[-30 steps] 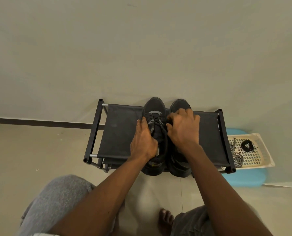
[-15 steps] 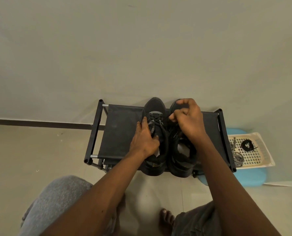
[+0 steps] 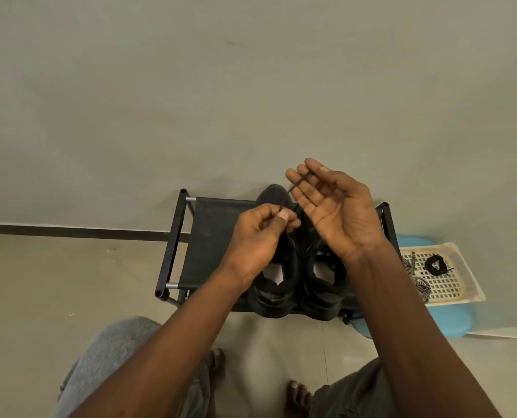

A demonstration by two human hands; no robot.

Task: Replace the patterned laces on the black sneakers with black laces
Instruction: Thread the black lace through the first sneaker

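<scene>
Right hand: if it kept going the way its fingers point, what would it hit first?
Probably the wall behind the rack. The right hand, pinching a black lace, points up and away above the sneakers; nothing else shows in that line, though depth is unclear.

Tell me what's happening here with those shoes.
A person sits facing a low black rack that holds a pair of black sneakers. Both hands are up above the shoes working one black lace: the left hand pinches it, and it runs across the right hand's fingers, seemingly under the thumb. A cream basket on the right holds patterned laces and a coiled black lace.
</scene>
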